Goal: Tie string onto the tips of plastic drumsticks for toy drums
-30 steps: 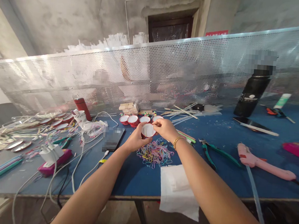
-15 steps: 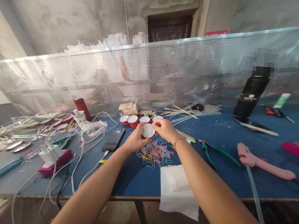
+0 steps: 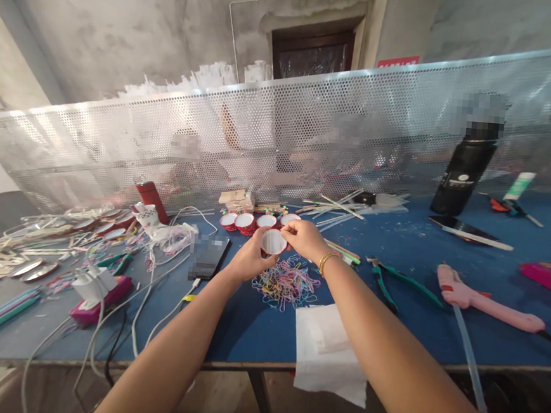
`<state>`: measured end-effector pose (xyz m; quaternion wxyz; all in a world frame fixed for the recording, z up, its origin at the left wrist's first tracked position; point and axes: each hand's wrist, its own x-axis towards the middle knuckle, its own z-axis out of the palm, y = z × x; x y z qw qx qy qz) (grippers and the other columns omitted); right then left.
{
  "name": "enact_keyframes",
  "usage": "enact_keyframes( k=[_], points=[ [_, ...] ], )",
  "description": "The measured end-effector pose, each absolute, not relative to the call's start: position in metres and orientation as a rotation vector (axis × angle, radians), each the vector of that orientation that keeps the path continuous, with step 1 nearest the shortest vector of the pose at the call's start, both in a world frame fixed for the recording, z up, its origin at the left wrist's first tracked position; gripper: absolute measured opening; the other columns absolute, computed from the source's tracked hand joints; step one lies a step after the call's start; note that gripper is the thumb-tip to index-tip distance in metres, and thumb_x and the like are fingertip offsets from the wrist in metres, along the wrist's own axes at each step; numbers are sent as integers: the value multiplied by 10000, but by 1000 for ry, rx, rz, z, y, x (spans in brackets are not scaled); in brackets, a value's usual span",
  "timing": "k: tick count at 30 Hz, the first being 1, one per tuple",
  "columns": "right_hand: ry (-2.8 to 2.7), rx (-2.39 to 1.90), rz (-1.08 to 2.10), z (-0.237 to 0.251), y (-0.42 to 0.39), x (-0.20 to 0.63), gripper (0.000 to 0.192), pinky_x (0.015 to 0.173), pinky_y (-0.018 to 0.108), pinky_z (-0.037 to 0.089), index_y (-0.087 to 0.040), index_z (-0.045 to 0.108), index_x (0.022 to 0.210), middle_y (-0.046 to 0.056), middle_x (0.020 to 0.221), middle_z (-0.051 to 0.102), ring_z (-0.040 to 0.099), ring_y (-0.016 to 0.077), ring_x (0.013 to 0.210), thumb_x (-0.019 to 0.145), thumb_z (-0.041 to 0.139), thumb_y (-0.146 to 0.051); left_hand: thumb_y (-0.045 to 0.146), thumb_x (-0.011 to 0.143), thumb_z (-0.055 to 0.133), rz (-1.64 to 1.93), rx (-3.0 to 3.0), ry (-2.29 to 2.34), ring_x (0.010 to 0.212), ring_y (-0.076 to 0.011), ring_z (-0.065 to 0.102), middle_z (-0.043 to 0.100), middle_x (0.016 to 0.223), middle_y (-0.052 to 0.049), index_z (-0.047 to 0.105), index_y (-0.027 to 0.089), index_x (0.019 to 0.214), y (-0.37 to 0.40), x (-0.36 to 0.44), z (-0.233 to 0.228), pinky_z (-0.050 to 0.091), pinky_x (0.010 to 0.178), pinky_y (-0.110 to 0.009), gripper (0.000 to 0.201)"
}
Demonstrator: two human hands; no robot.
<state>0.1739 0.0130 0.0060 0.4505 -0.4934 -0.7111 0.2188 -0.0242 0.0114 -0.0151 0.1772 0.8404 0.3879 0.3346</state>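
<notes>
Near the middle of the frame, the left hand (image 3: pixel 248 260) and the right hand (image 3: pixel 304 237) are both pinching a small red paper cup (image 3: pixel 273 241), white inside, holding it tilted just above the blue tabletop (image 3: pixel 391 317). Directly below it a heap of coloured rubber bands (image 3: pixel 286 282) is lying. Four more red cups (image 3: pixel 256 221) are standing in a row just behind. A phone (image 3: pixel 208 256) is lying to the left, green pliers (image 3: pixel 400 283) to the right.

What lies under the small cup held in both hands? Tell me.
Below the small cup, held between left hand and right hand, lies a heap of coloured rubber bands on the blue table. The hands hide the cup's base.
</notes>
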Motion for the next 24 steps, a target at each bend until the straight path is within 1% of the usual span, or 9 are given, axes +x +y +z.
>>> enact_keyframes(
  k=[9,15,20,22,24],
  points=[
    [-1751,-1214,542,4,14,175,182,570,226,478,-201,670,707,-18,531,665,656,140,515,878,618,-165,282,793,676,920,2430,1109,800,-187,620,658,1084,-89,413,160,1430,10,-25,-14,495,686,-297,700],
    [-1768,-1238,536,5,15,176,162,595,241,484,-191,690,736,3,561,695,672,159,545,880,620,-165,278,793,675,920,2434,1099,805,-188,623,657,1071,-80,407,176,1434,10,-26,-14,498,693,-296,702],
    [-1776,-1231,536,5,15,177,170,583,237,480,-193,691,730,-2,577,697,661,149,530,881,621,-162,270,792,681,922,2435,1087,800,-185,618,658,1084,-84,409,180,1439,13,-26,-17,501,687,-296,708],
    [-1776,-1238,522,5,15,176,170,578,238,475,-191,694,733,1,588,700,659,148,531,884,623,-165,292,809,685,930,2420,1086,796,-182,618,660,1087,-84,398,182,1456,13,-27,-18,504,684,-295,717],
    [-1771,-1244,510,5,16,176,159,580,240,473,-186,703,753,4,606,705,658,147,538,891,626,-171,353,826,704,925,2392,1083,796,-179,622,659,1109,-86,376,190,1483,12,-27,-18,512,689,-297,752]
  ],
)
